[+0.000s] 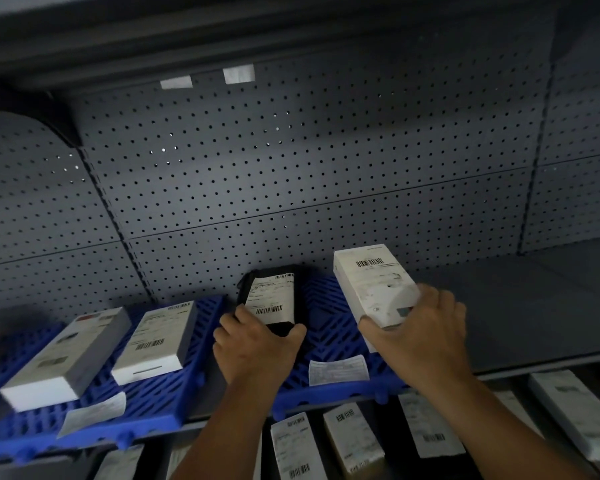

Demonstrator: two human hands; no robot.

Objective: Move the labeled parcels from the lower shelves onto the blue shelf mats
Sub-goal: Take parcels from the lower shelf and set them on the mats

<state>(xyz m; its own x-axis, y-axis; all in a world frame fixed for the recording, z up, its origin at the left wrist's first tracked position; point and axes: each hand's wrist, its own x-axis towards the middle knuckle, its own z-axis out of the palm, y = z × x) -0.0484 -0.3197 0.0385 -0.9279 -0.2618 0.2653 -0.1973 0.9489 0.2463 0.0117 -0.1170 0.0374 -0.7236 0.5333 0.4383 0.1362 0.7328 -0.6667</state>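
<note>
The near end of the black parcel [272,301] is hidden under the left hand [257,348], and the right hand [420,332] covers the near end of the white box [371,285]. Print on both labels is too small to read (only barcodes show). Below the hands, lower-shelf parcels [354,441] are cut by the bottom edge and blurred.

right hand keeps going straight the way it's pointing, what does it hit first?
Probably the pegboard back panel. The right hand points up and away, holding a white parcel whose far end leads. Nothing shows between that end and the panel, though depth is hard to judge here.
</note>
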